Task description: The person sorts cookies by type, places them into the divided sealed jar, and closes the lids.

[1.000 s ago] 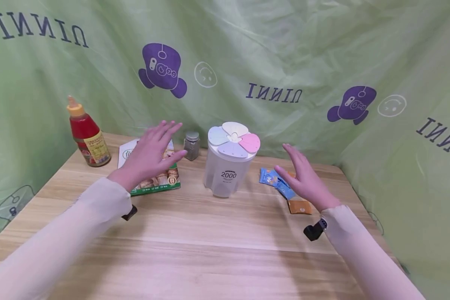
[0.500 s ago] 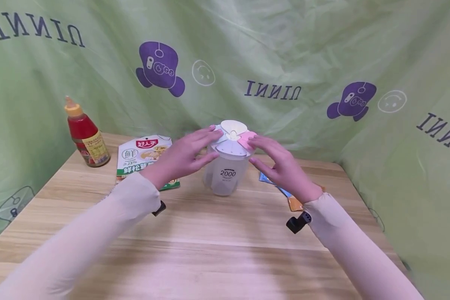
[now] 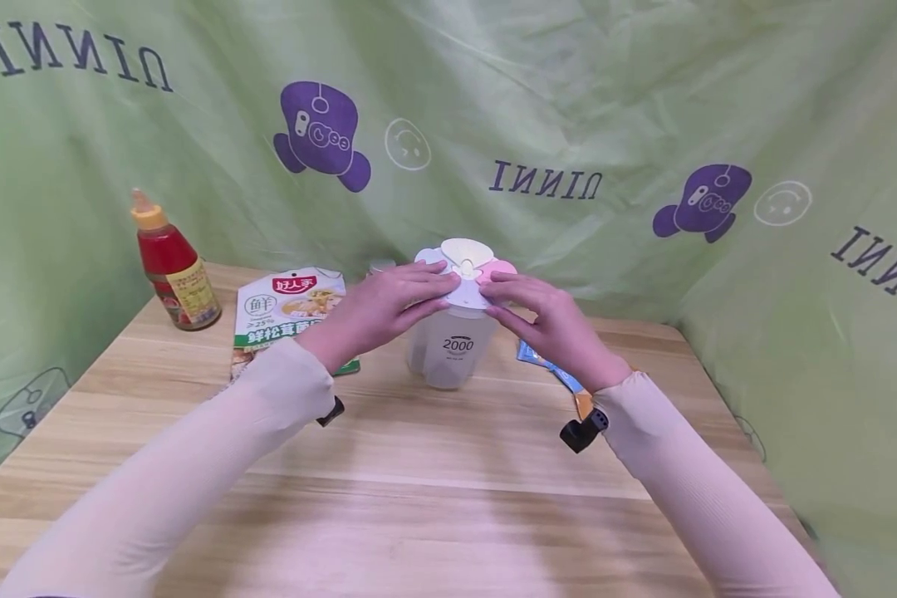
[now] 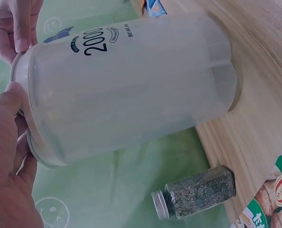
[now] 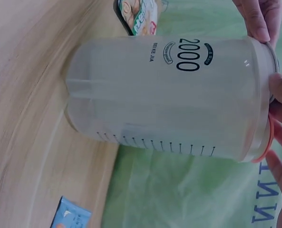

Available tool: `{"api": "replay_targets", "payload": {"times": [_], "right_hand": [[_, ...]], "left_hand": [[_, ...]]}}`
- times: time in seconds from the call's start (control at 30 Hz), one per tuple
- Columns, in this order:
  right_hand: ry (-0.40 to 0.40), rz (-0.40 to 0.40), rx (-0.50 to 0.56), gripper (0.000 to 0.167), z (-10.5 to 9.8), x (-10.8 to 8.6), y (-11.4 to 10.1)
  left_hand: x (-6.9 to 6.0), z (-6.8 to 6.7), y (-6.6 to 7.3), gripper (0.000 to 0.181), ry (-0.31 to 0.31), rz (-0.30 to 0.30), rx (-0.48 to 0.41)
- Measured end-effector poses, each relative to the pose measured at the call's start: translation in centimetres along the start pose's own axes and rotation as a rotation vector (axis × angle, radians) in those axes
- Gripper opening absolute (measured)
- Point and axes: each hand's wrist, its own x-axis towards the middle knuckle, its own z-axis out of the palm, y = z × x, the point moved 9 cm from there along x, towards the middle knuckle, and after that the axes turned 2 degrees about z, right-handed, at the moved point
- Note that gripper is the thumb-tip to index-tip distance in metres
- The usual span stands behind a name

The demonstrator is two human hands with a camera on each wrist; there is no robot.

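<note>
A translucent canister (image 3: 452, 353) marked "2000" stands upright on the table. Its lid (image 3: 467, 251) has petal-shaped flaps in white, pink and pale blue. From the left, my left hand (image 3: 377, 310) grips the lid, fingers over the top and thumb at the front rim. My right hand (image 3: 549, 320) holds the lid's right side likewise, partly covering the pink flap. Both thumbs meet the rim in the left wrist view, where the canister's wall (image 4: 131, 90) shows nothing distinct inside. A row of tick marks runs along the canister (image 5: 169, 95) in the right wrist view.
A red sauce bottle (image 3: 179, 278) with a yellow cap stands back left. A food pouch (image 3: 284, 299) lies beside my left hand. Behind it is a small spice jar (image 4: 200, 192). Small blue sachets (image 3: 534, 354) and an orange one (image 3: 583, 404) lie right. Green curtain (image 3: 448, 100) encloses the table.
Both hands have come inward from either side of the canister onto its lid. Over the last half second they have slid slightly closer together there. The canister stays in place.
</note>
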Motion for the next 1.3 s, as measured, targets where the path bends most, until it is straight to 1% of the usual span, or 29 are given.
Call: {"api": "replay_targets", "payload": {"times": [0.2,0.33,0.43,0.5,0.6,0.77,0.87,1.03,1.1,1.2,1.3], "right_hand": [[0.031,-0.059,-0.049,0.04,-0.1,-0.5,0.2],[0.066,-0.095,-0.051,0.038,-0.2,-0.9,0.0],[0.082,-0.098,-0.043,0.037,-0.3,-1.0,0.0],[0.09,-0.086,-0.032,0.035,-0.4,-1.0,0.1],[0.1,-0.036,0.028,0.032,-0.6,-0.8,0.4],[0.098,0.075,0.171,0.025,-1.0,0.2,1.1],[0.084,0.123,0.197,0.021,-1.0,0.9,1.4],[0.073,0.208,0.208,0.022,-0.8,1.9,2.1],[0.082,0.248,0.21,0.023,-0.7,2.2,2.5],[0.104,0.319,0.24,0.023,-0.8,2.6,3.3],[0.126,0.373,0.27,0.024,-0.9,2.8,4.0]], "left_hand": [[0.1,0.2,0.3,0.04,0.013,0.005,-0.019],[0.1,0.3,0.5,0.039,0.021,0.019,-0.015],[0.1,0.3,0.6,0.039,0.029,0.028,-0.014],[0.2,0.3,0.6,0.039,0.027,0.021,-0.022],[0.5,0.2,0.4,0.038,0.021,-0.016,-0.037],[1.3,-0.2,0.1,0.039,0.017,-0.077,-0.051],[1.4,-0.1,-0.2,0.044,0.002,-0.092,-0.053],[1.2,0.3,-0.5,0.06,-0.02,-0.115,-0.061],[1.2,0.4,-0.6,0.066,-0.017,-0.125,-0.076],[1.2,0.5,-0.9,0.074,-0.013,-0.141,-0.093],[1.2,0.8,-1.1,0.078,-0.017,-0.151,-0.108]]}}
